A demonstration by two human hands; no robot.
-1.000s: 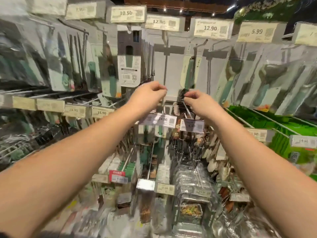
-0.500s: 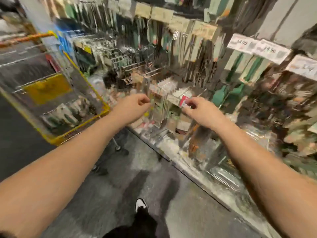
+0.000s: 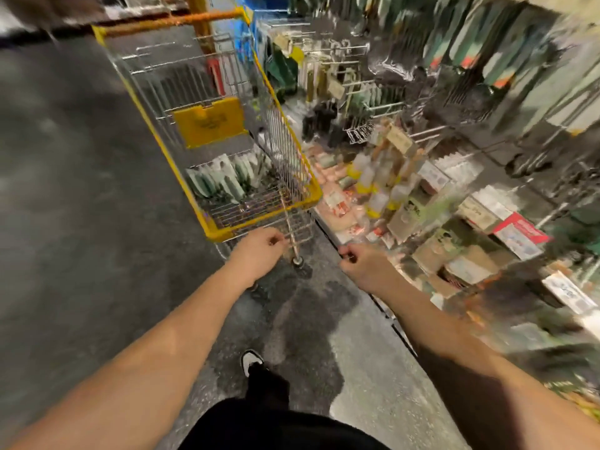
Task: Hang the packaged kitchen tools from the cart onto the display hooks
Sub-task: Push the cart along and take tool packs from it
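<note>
At frame centre, left hand (image 3: 259, 251) and right hand (image 3: 363, 266) both loosely curled, grasping nothing, held side by side just short of the cart's near end. Beyond, at 12 o'clock, yellow-rimmed wire cart (image 3: 201, 206); packaged kitchen tools (image 3: 220, 180), green and white, lying overlapped on its floor at the near end. At 2 o'clock, display hooks (image 3: 357, 82) on the shelving, blurred by head motion. Judged step: fetching the next pack. Recommended: reach over the near rim, pinch one pack only near its hang-hole, lift clear of the wire sides before turning to the hooks. Hang-hole position not discernible.
</note>
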